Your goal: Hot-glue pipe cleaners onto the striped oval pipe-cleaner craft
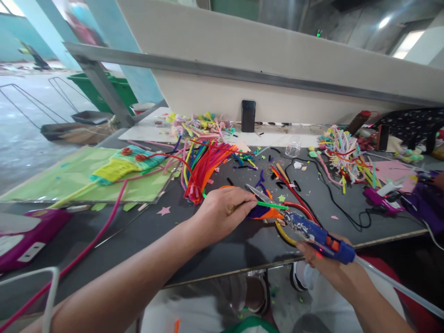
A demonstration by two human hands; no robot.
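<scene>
My left hand (222, 210) pinches a green pipe cleaner (272, 205) that points to the right over the table. In my right hand (322, 259) is a blue glue gun (321, 237), its smeared nozzle end close to the tip of the green pipe cleaner; whether they touch I cannot tell. Just under them lies an orange and dark purple piece (265, 213), partly hidden by my left hand. Scissors (255, 192) lie behind, their blades showing. A yellow curved stem (285, 235) and red pipe cleaners (301, 196) are beside the nozzle.
A bundle of coloured pipe cleaners (203, 171) lies left of centre. A fuzzy yellow and blue piece (121, 165) rests on a green sheet (69, 178). Behind stands a phone (248, 116). A black cable (335, 203) crosses the right side; a purple power strip (34, 236) sits left.
</scene>
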